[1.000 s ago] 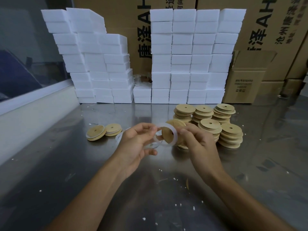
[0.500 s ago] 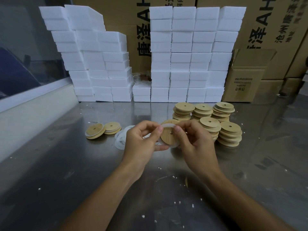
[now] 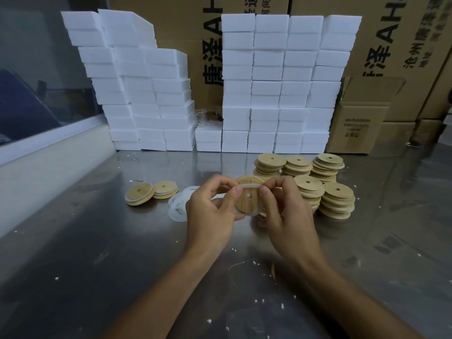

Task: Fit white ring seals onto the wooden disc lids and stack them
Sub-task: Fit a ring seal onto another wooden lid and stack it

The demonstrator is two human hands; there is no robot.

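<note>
Two hands meet above the middle of the steel desk (image 3: 73, 241), both working on one wooden disc lid (image 3: 248, 200) held on edge with its flat face toward the camera. The left hand (image 3: 210, 214) curls round the lid's left rim, thumb pressed near the top; the right hand (image 3: 285, 211) pinches the white ring seal (image 3: 249, 186) where it arches over the lid's upper edge. The seal already hugs the lower rim, while its top span appears to sit still unseated, so the step in hand looks like the fitting itself, roughly halfway round this piece.

Next, the fingers (image 3: 263, 190) would need to stretch that last arc over the rim and run around the edge until the seal lies flat, without letting the seated part pop off. After that the lid belongs with the two finished lids (image 3: 151, 193) lying to the left, one leaning on the other.

Several loose seals (image 3: 177, 206) lie on the desk just beside the left hand, partly hidden by it. Five or so stacks of bare lids (image 3: 315, 182) stand behind and to the right of the hands, so most of the job seems still ahead. White foam blocks (image 3: 281, 81) and cardboard cartons (image 3: 362, 118) line the back.
</note>
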